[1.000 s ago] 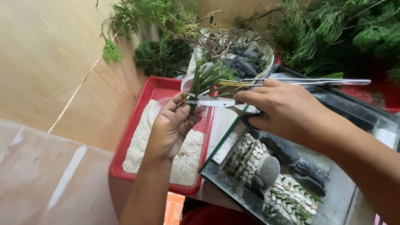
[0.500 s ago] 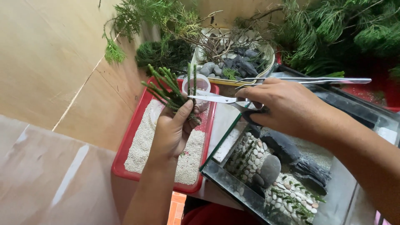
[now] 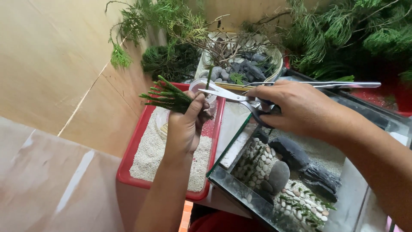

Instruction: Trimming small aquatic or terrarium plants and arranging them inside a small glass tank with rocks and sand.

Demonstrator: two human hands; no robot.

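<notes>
Your left hand [image 3: 185, 124] pinches a feathery green sprig [image 3: 166, 95] over the red tray's [image 3: 128, 165] far edge; your right hand [image 3: 296, 109] grips steel scissors [image 3: 229, 95], blades parted.

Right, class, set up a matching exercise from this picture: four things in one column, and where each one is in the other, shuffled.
Things:
1. green sprigs
2. scissors
3. white gravel
4. grey stones

Places:
A. in the red tray
B. in the left hand
C. in the round bowl at the back
D. in the right hand

Pairs: 1-B, 2-D, 3-A, 4-C
</notes>
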